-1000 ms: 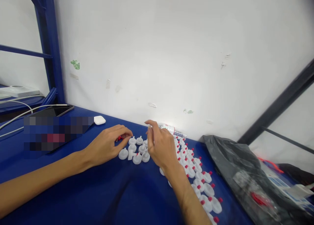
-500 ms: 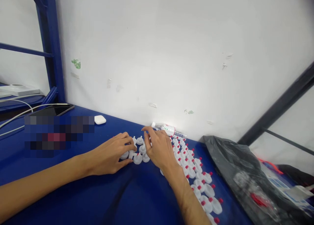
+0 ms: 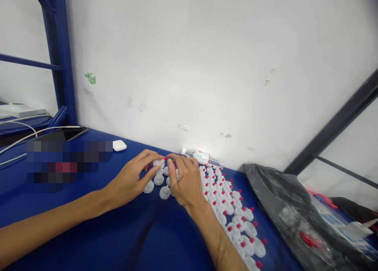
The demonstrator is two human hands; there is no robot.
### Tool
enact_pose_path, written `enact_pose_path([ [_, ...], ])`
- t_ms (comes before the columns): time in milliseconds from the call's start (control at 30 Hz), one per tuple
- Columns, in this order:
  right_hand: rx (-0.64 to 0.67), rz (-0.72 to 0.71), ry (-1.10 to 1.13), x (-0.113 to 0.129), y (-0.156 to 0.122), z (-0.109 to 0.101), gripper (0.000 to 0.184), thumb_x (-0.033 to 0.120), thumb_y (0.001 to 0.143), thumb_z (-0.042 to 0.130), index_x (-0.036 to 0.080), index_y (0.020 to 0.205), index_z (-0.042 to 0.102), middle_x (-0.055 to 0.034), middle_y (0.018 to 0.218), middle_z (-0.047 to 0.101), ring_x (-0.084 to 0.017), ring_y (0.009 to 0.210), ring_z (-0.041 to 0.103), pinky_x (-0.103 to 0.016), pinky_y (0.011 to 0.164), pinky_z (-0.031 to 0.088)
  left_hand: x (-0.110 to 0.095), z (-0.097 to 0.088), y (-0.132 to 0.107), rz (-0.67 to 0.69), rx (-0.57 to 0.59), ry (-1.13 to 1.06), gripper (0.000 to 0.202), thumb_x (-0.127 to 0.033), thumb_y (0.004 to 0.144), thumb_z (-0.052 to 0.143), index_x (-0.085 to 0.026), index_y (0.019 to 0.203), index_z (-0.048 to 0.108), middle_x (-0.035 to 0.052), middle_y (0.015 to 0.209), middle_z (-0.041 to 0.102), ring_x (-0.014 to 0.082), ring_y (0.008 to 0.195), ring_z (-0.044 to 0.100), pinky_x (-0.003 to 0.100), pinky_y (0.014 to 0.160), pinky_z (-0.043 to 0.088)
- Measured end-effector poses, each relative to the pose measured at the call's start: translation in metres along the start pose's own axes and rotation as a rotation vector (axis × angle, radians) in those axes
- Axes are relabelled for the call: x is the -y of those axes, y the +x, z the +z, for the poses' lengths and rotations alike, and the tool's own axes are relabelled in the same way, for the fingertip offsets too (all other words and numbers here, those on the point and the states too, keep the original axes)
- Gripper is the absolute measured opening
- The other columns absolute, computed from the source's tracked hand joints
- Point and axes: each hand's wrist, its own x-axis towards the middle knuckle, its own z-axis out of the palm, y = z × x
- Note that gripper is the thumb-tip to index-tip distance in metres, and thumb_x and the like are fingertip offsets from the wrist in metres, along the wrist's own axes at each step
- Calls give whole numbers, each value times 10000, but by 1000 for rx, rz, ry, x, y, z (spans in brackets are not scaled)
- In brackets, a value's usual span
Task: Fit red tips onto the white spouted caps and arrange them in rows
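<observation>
Between the thumb and fingers of my left hand (image 3: 134, 178) is a small white round squeeze bottle (image 3: 158, 164), tilted with its tip to the right. My right hand (image 3: 186, 180) meets it there, thumb and forefinger closed at the small red cap (image 3: 165, 158) on the tip. Several uncapped white bottles (image 3: 148, 187) rest on the blue table (image 3: 165, 235) below and between my hands. Right of my right wrist, rows of similar bottles (image 3: 248, 245) carry red caps. My right fingers partly hide the cap and some bottles.
A clear plastic drink bottle (image 3: 202, 156) lies along the wall. A white earbud case (image 3: 119, 145) and a phone (image 3: 66, 134) with a white cable are on the left. A dark grey plastic bag (image 3: 274, 208) covers the right side, with a clear bag of red pieces (image 3: 310, 239) on it.
My left hand has lifted a white bottle from the group. The right hand has moved left to meet it, and its fingers have closed at the red cap.
</observation>
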Motion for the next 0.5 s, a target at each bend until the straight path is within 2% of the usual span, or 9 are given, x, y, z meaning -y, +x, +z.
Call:
enact_pose_path([
  [133, 81, -75, 15, 2, -4, 6, 374, 305, 1160, 562, 252, 1512, 676, -70, 1369, 838, -280, 1218, 808, -502, 1231, 536, 4, 1, 4, -152, -90, -88, 403, -589, 1070, 659, -242, 1257, 738, 75, 1162, 822, 275, 944, 757, 438, 879, 631],
  [233, 99, -81, 13, 3, -5, 11, 508, 376, 1122, 694, 213, 1597, 620, -94, 1455, 809, -294, 1280, 793, -519, 1288, 498, 6, 2, 6, -210, -74, -171, 409, -625, 999, 721, -257, 1177, 740, 53, 1096, 870, 308, 1007, 827, 426, 892, 668],
  [333, 108, -74, -2, 1, -4, 14, 427, 350, 1133, 719, 220, 1536, 665, -79, 1399, 839, -271, 1217, 820, -477, 1255, 521, 3, 0, 5, -212, -38, -177, 364, -622, 983, 753, -275, 1092, 753, 25, 1030, 873, 293, 952, 832, 395, 865, 671],
  [433, 116, -81, -21, -1, -3, 15, 317, 269, 1133, 708, 248, 1449, 711, -46, 1311, 871, -246, 1155, 838, -427, 1210, 537, -1, -3, 4, -182, -4, -80, 319, -585, 1055, 659, -286, 1030, 767, 18, 937, 836, 279, 836, 766, 402, 785, 605],
  [500, 119, -91, -35, -2, -3, 13, 311, 277, 1106, 755, 248, 1414, 722, -36, 1273, 880, -250, 1123, 843, -427, 1192, 543, -1, -6, 5, -144, 15, 10, 323, -547, 1076, 588, -287, 986, 758, 35, 910, 797, 295, 840, 708, 437, 799, 549],
])
